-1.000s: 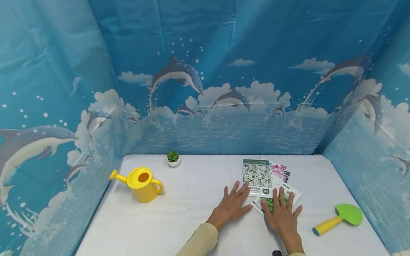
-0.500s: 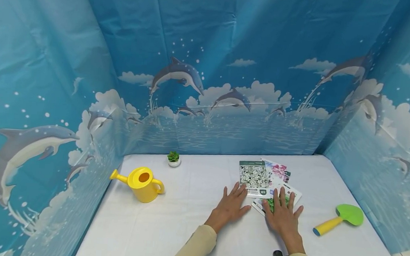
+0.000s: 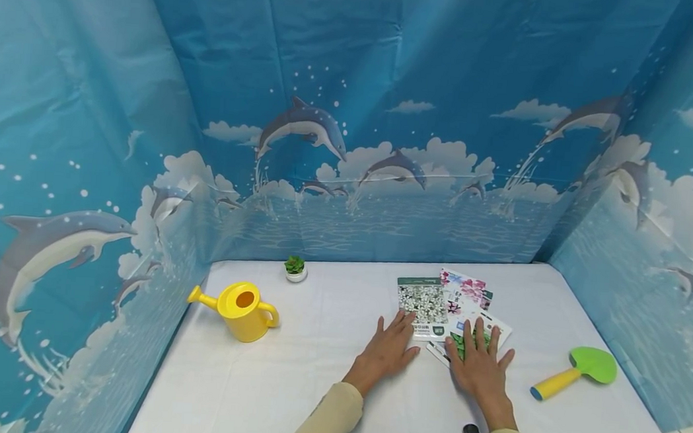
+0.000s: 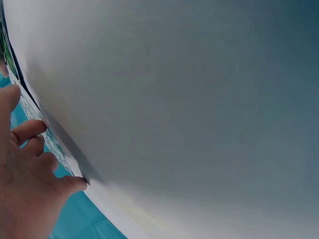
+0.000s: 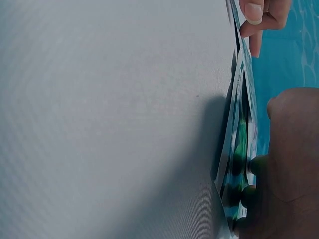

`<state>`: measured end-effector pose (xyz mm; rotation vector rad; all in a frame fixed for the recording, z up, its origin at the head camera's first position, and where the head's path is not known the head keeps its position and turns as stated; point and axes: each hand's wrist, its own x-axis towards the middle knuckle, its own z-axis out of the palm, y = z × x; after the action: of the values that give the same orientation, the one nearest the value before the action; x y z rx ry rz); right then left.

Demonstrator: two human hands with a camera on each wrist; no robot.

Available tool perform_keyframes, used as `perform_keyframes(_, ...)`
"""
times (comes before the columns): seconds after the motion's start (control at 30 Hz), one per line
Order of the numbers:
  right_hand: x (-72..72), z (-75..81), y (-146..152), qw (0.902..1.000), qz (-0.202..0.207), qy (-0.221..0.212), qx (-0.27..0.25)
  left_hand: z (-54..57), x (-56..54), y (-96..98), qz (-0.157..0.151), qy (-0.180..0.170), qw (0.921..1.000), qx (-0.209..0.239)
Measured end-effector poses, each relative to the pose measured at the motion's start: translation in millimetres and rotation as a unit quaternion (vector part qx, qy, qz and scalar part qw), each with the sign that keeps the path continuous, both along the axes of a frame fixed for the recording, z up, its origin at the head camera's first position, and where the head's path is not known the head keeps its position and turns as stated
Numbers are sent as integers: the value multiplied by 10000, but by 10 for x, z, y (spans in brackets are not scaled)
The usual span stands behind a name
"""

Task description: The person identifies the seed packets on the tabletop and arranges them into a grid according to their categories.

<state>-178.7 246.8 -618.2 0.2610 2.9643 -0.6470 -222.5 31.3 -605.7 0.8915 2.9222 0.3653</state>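
My left hand (image 3: 382, 354) lies with spread fingers on the near left corner of a seed packet with small white flowers (image 3: 421, 300). To its right, my right hand (image 3: 481, 370) rests spread on a seed packet with green leaves (image 3: 499, 324), covering much of its picture. Behind these, a packet with pink flowers (image 3: 462, 288) sticks out, partly overlapped, with the corner of another packet at its right edge. In the right wrist view the leaf packet (image 5: 241, 139) shows edge-on under the right fingertips. The left wrist view has the left thumb (image 4: 75, 183) down at a packet's edge.
A yellow watering can (image 3: 246, 321) stands at the left of the white table (image 3: 313, 367). Behind it is a small potted succulent (image 3: 294, 266). On the right lies a trowel with a green blade (image 3: 593, 364) and yellow handle. Blue dolphin curtains (image 3: 346, 230) enclose the table.
The white-flower packet has slid left and toward me under my left hand, showing more of the pink-flower packet. My right hand has stayed on the leaf packet.
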Motion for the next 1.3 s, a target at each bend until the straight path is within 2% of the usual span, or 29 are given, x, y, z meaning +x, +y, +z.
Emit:
perform_keyframes(0.3, -11, -34, 9, 10000, 20, 62, 53, -35, -11, -45, 90, 30, 9999, -120)
perform_keyframes(0.5, -11, -71, 17, 9998, -29, 198, 56, -51, 15, -85, 104, 200, 9993, -306)
perform_keyframes(0.83, -17, -74, 25, 9998, -25, 219, 13, -46, 52, -144, -2, 406, 9987, -315)
perform_keyframes(1.03, -12, -51, 14, 9999, -9, 111, 35, -34, 84, -180, -130, 569, 9970, -518)
perform_keyframes(1.3, -3, -27, 5, 10000, 0, -4, -3, -27, 112, -228, -210, 422, 9974, -551)
